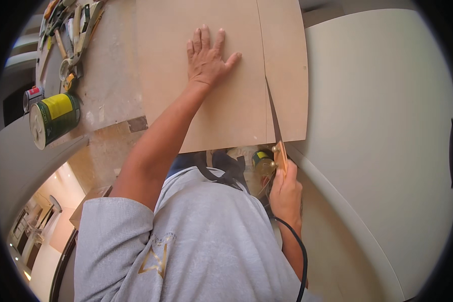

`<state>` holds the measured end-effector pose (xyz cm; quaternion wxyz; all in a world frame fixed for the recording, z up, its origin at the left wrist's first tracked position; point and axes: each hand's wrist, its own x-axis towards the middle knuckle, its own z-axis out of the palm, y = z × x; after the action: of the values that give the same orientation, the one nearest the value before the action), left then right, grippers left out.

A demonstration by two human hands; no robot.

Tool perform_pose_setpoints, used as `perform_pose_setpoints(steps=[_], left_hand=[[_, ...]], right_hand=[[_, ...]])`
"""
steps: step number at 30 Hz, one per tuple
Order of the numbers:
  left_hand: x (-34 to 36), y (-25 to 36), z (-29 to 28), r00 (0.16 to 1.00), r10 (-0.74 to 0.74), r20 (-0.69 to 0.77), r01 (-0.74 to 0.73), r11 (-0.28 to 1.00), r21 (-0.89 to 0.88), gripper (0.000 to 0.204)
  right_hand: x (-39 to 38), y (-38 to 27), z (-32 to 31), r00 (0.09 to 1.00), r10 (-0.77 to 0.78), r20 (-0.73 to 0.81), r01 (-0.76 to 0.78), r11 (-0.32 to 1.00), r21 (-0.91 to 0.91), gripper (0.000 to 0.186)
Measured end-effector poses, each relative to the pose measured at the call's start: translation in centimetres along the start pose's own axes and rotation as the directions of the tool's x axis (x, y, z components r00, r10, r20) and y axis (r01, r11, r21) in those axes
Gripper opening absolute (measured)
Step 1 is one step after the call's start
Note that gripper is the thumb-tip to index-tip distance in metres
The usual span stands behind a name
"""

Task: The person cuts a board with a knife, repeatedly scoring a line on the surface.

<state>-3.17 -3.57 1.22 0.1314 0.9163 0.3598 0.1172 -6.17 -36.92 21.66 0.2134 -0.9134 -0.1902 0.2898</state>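
Pale tan wooden sheet [231, 105] at 12 o'clock. Left hand [206, 63] flat on it, fingers spread apart. Right hand [286, 191] at 4, past near edge, clamped on orange-brown handle [282, 160] of grey metal handsaw [276, 126] crossing that edge. Open gap at 5, bounded by smooth off-white panel [377, 126] at 3.

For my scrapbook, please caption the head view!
Left hand spread on a pale board, right hand gripping a handsaw.
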Motion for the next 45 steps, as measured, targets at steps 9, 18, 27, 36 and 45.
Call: perform_pose_setpoints(steps=[9, 18, 27, 36, 45], left_hand=[[-0.1, 0.5, 0.4, 1.0, -0.018, -0.008, 0.018, 1.0, -0.012, 0.087], [0.1, 0.1, 0.0, 1.0, -0.006, 0.001, 0.006, 1.0, -0.004, 0.087], [-0.7, 0.2, 0.9, 1.0, -0.017, 0.0, 0.017, 1.0, 0.011, 0.088], [-0.2, -0.2, -0.1, 1.0, -0.014, 0.004, 0.014, 1.0, 0.005, 0.088], [0.0, 0.0, 0.6, 1.0, -0.017, -0.014, 0.017, 1.0, -0.017, 0.087]], right_hand=[[20.3, -5.4, 2.3, 0.991, -0.135, 0.025, 0.137, 0.974, -0.179, 0.027], [1.3, 0.7, 1.8, 0.999, 0.05, 0.021, -0.049, 0.999, -0.017, 0.031], [21.2, -5.6, 1.7, 0.991, -0.043, 0.124, 0.055, 0.994, -0.09, 0.033], [1.6, -0.2, 1.7, 1.0, 0.016, -0.001, -0.016, 0.999, -0.035, 0.025], [17.9, -5.9, 1.5, 0.997, -0.011, 0.078, 0.02, 0.993, -0.119, 0.03]])
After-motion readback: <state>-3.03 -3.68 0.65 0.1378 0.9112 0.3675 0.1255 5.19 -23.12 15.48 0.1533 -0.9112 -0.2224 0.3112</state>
